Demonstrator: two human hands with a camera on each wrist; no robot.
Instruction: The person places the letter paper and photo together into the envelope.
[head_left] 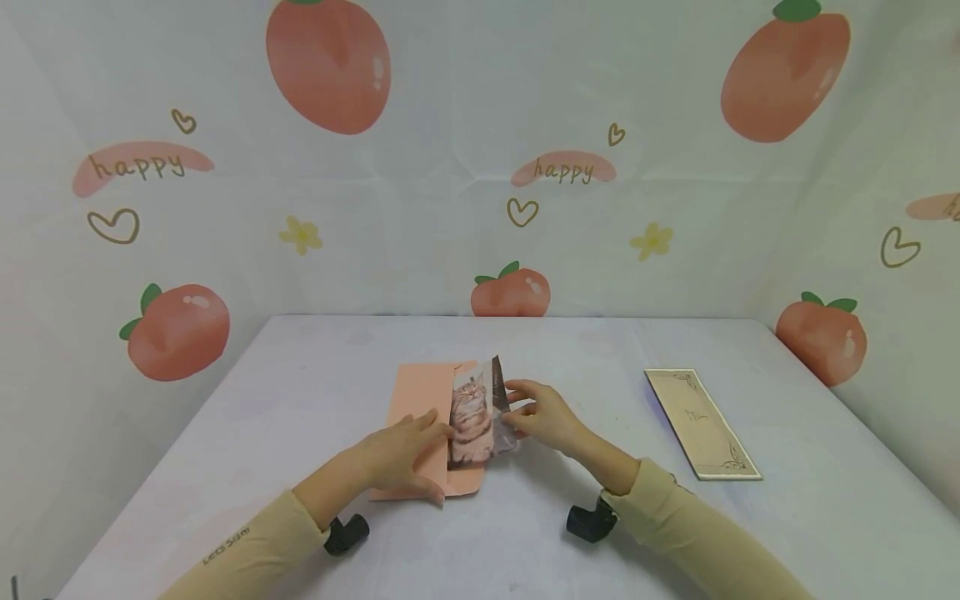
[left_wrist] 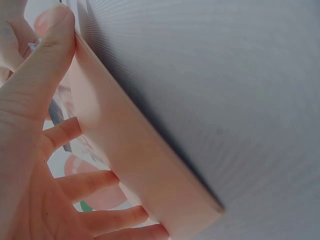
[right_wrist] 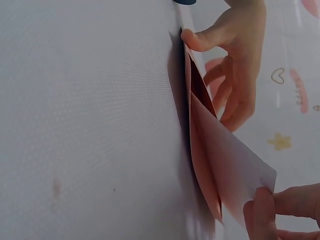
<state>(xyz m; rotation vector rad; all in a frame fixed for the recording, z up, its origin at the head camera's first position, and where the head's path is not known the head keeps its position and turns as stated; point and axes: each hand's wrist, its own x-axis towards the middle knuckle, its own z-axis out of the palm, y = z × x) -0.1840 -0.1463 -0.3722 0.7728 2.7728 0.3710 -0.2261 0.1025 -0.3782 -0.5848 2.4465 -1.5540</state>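
Observation:
A peach-pink envelope (head_left: 422, 383) lies on the table, its mouth facing right. My left hand (head_left: 405, 450) presses it down with spread fingers; in the left wrist view its thumb (left_wrist: 55, 45) sits at the near edge. From the mouth sticks a card with a cat picture (head_left: 472, 417), its inner part hidden in the envelope. At the card's outer edge, my right hand (head_left: 546, 417) pinches it between thumb and fingers. The right wrist view shows the card's pale underside (right_wrist: 235, 155) sloping up out of the parted envelope mouth.
A long beige card with dark corner ornaments (head_left: 701, 423) lies flat to the right, beyond the right forearm. Black wrist-camera mounts (head_left: 591, 522) hang below both sleeves. Behind the white table (head_left: 337, 350) hangs a cloth (head_left: 450, 108) printed with fruit and hearts.

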